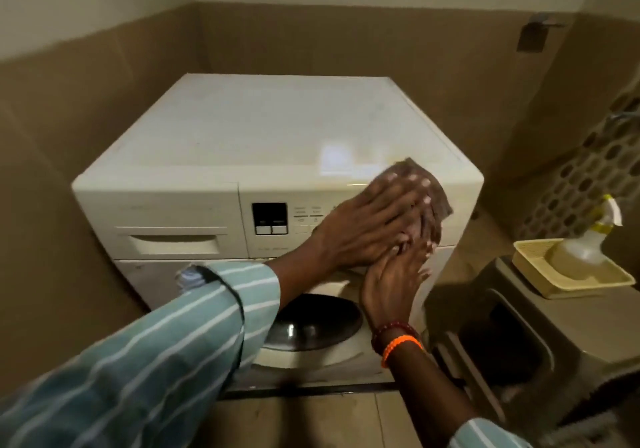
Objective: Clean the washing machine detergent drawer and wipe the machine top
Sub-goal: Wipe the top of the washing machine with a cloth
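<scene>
my left hand (374, 220) lies flat, fingers spread, pressing a brown patterned cloth (420, 184) against the front right top edge of the cream front-loading washing machine (242, 128). my right hand (391, 281) — fingers loosely open, gripping nothing — sits just below the left. the machine's detergent drawer (173, 241) is closed, left of its control panel (270, 219).

We see left hand (374, 220) flat on brown cloth (434, 189) | cloth at washing machine (263, 135) front right edge | right hand (391, 281) just below | detergent drawer (173, 239) closed
</scene>
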